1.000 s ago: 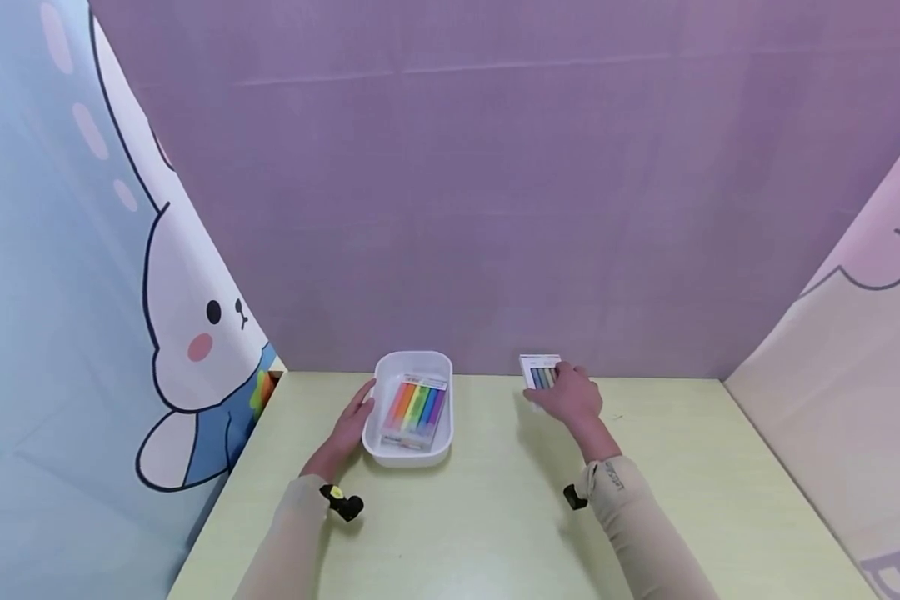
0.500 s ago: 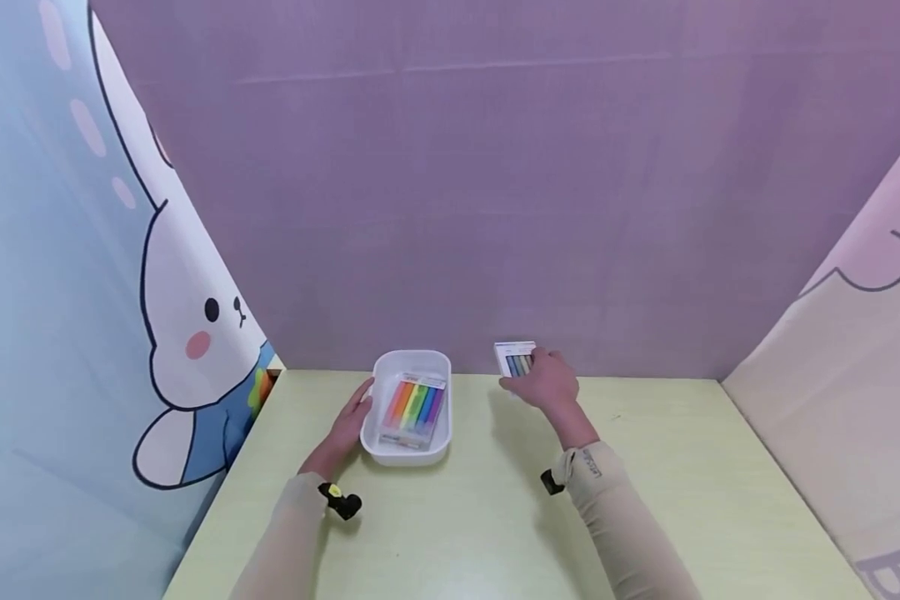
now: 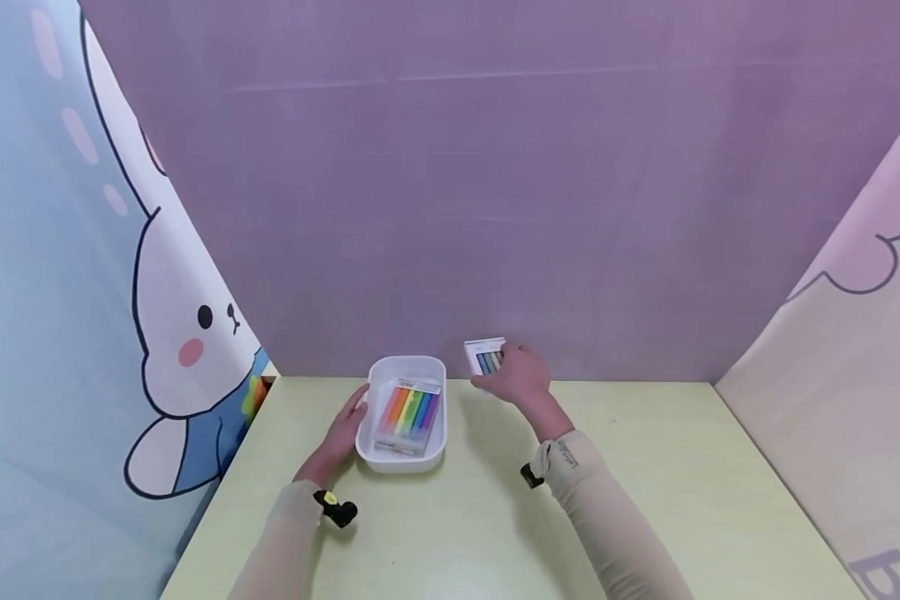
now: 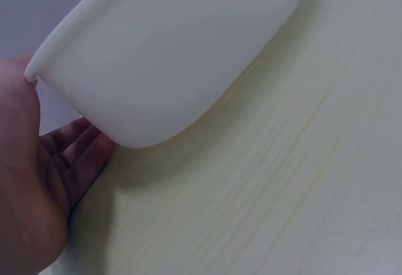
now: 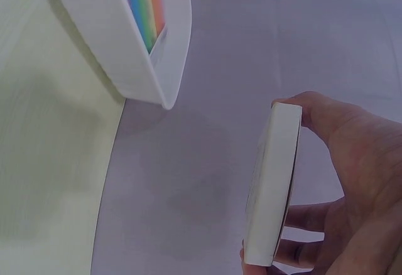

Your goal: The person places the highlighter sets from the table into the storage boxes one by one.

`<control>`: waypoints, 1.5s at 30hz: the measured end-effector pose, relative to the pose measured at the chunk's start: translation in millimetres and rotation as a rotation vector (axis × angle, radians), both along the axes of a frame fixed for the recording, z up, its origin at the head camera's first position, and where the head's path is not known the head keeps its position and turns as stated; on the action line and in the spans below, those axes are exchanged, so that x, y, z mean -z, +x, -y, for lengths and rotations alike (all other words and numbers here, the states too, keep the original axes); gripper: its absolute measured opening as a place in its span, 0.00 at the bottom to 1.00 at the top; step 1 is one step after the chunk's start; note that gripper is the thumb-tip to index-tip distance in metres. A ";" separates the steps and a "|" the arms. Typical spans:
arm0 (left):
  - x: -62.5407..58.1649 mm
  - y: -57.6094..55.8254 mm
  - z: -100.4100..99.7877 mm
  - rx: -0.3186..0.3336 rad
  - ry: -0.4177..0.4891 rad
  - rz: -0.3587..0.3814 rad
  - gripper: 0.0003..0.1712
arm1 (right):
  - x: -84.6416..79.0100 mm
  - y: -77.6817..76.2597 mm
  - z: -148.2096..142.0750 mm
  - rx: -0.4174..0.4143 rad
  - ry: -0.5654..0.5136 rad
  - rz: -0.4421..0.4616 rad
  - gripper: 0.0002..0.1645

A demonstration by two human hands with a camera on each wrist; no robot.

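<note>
A white plastic bin [image 3: 390, 463] stands on the table, holding a clear pack of rainbow-coloured markers [image 3: 408, 417]. My left hand [image 3: 341, 437] rests against the bin's left side, its fingers loosely along the outer wall and a digit at the rim, as the left wrist view shows. Right of the bin, above the table, my right hand [image 3: 521, 377] grips a slim white box [image 3: 483, 346] by its edges, between thumb and fingers. Through the box's window several muted coloured sticks show; their kind is unclear. In the right wrist view the box's plain edge [image 5: 273, 184] faces the camera.
A pale wood-grain table [image 3: 450, 533] lies beneath both hands. Behind it hangs a purple cloth [image 3: 450, 208]; a blue bunny-print curtain [image 3: 60, 333] closes the left side and a pink-and-cream one [image 3: 855, 375] the right. A small camera is strapped at each wrist.
My right hand has carried the white box leftward, nearer the bin, and lifted it slightly. The left hand and the bin stay in place.
</note>
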State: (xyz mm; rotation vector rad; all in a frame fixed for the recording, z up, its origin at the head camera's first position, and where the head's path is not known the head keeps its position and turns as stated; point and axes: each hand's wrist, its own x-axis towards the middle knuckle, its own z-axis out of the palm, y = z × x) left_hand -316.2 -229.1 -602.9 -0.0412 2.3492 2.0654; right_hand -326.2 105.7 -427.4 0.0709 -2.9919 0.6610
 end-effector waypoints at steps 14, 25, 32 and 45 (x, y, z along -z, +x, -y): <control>-33.4 12.7 -5.4 0.060 0.024 0.039 0.29 | -6.4 -0.3 33.0 -0.038 0.043 0.007 0.52; -14.3 1.8 -2.8 0.035 0.032 0.025 0.29 | -25.9 4.6 65.0 -0.077 0.057 0.030 0.53; -4.9 -2.5 -2.6 0.025 -0.008 -0.012 0.30 | -26.8 3.0 81.7 -0.089 0.100 0.032 0.54; -19.4 6.0 -4.7 0.049 0.024 -0.008 0.29 | -19.3 6.3 107.8 -0.118 0.079 0.067 0.55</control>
